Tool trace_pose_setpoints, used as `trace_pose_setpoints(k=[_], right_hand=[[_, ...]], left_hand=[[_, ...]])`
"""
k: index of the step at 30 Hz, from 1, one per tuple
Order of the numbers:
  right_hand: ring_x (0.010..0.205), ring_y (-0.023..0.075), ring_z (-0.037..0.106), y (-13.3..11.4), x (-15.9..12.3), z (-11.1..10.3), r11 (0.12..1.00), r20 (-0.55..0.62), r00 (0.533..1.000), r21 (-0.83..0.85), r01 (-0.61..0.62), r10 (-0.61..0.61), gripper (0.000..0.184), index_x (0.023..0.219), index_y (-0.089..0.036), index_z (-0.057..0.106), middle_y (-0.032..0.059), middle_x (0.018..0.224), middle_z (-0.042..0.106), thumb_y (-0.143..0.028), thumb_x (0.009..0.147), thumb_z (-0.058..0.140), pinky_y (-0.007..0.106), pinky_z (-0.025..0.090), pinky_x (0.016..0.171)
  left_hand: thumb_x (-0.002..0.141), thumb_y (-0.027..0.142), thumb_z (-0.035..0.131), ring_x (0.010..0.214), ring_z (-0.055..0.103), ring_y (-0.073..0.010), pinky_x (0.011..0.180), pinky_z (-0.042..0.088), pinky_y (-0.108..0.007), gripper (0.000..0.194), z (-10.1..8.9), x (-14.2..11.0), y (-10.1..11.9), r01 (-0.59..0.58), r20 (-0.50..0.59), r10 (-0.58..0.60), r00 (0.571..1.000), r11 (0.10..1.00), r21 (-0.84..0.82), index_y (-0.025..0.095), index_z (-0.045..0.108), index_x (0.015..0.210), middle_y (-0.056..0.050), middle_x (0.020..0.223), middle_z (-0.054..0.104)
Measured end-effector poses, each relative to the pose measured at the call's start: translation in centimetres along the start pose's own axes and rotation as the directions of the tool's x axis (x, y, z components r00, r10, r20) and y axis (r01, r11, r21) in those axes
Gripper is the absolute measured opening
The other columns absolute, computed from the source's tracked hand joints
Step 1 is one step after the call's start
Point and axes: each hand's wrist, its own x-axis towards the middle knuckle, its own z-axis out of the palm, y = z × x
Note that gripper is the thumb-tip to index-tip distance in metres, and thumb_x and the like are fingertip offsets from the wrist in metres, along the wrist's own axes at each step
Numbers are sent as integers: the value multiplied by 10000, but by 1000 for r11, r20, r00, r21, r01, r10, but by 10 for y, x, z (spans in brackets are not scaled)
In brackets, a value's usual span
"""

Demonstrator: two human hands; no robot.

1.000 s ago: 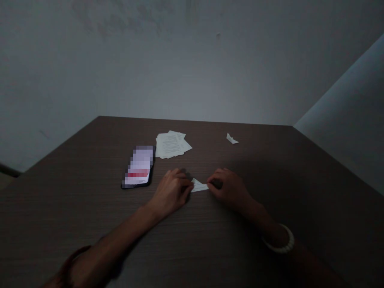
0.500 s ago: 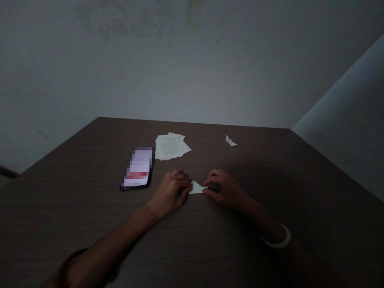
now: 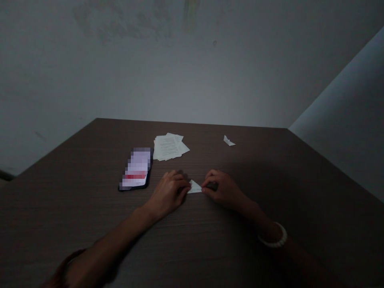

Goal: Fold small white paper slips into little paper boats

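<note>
Folded paper sits low over tabletop btwn L hand, pinching its L end, & R hand, pinching its R tip; prob light, thin & easily creased, so hold by outer corners w/ min fingertip pressure

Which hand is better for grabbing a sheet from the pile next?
Probably the left hand. It is nearer the pile, which lies just beyond it, while the right hand is farther to the right. Both hands pinch the folded paper, so the left would have to let go first.
</note>
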Motion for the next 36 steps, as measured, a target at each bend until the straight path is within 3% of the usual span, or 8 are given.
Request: trace_pose_setpoints(k=[11,15,18,20,24,28,36], right_hand=[[795,157,603,5,1,-2,998,49,999,60,-9,6,161,841,-192,746,37,892,672,-74,744,694,288,452,730],[773,143,600,8,1,-5,991,42,997,117,60,-65,209,883,-182,738,38,883,672,-37,763,645,261,443,689],[738,132,586,7,0,-5,980,-29,991,146,136,-134,218,887,-178,727,40,881,664,-35,804,585,252,438,657],[793,145,587,5,-1,-4,969,-72,974,106,221,-214,202,891,-181,719,44,899,660,-53,815,582,272,451,719],[883,178,557,-1,-4,-3,923,48,927,-80,375,-373,212,934,-198,713,52,961,657,-79,826,575,311,439,787],[875,197,528,-9,-6,-2,886,137,910,-214,412,-391,197,959,-209,708,57,985,643,-133,816,597,324,422,741],[912,209,511,-15,-7,0,865,143,912,-288,411,-385,201,1014,-202,693,81,1018,610,-194,856,570,333,418,752]], left_hand=[[899,185,561,903,533,-256,773,392,-385,173,2,-1,-1,10,12,-11,1000,1000,29,192,733,916,-61,856,665],[898,181,564,904,536,-252,775,399,-379,170,4,-2,-3,3,5,-3,1000,1000,22,195,732,926,-62,865,669],[898,182,566,899,536,-248,781,404,-376,166,4,-3,-3,1,-11,-1,1000,1000,10,194,731,916,-62,856,667],[903,184,560,899,532,-246,788,407,-376,170,5,-3,-3,-7,-21,7,1000,1000,3,189,729,924,-64,855,662],[911,178,549,902,530,-239,798,405,-372,172,7,-3,-7,-15,-37,15,999,1000,14,191,720,932,-60,858,652],[934,195,516,893,528,-238,770,403,-361,195,4,-2,-10,10,-46,-7,999,998,68,181,710,919,-71,868,636],[878,343,608,965,524,-272,824,418,-416,233,2,-1,-2,67,-89,-56,994,989,128,175,687,1019,-86,996,617]])
